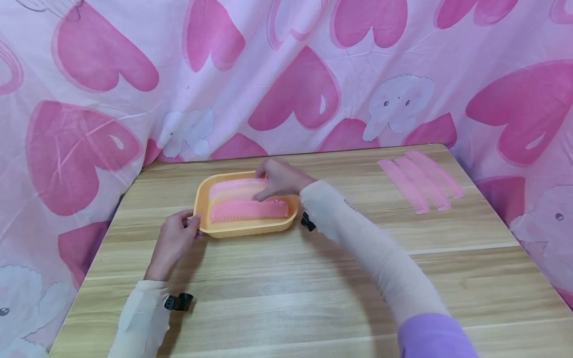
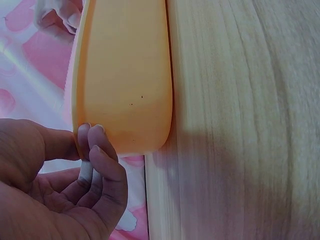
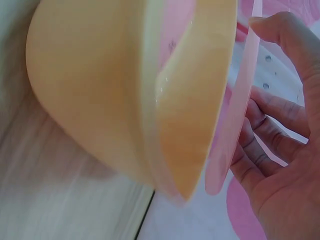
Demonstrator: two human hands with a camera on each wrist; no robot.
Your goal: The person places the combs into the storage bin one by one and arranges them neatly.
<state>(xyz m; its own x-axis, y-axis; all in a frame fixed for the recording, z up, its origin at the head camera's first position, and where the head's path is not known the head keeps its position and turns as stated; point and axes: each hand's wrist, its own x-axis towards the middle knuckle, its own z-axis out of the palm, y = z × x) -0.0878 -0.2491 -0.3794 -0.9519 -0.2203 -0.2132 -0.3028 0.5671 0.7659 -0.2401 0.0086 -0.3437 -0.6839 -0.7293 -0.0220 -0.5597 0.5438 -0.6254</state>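
My left hand (image 1: 174,241) pinches the left end of a yellow-orange plastic basin (image 1: 250,230) by its rim. The left wrist view shows the thumb (image 2: 57,142) at the rim and the fingertips against the outer wall. Over the basin's right part, my right hand (image 1: 284,178) grips a pale pink comb (image 1: 235,188) between thumb and fingers. Seen edge-on in the right wrist view, that held comb (image 3: 237,115) stands just above the rim. A second, brighter pink comb (image 1: 248,213) lies inside the basin along its near side, teeth toward me.
Three pink combs (image 1: 421,181) lie side by side, slanted, at the table's far right. The basin stands on a wood-grain table (image 1: 277,298), left of its middle. A pink heart-patterned cloth (image 1: 291,89) hangs behind the table and along both sides.
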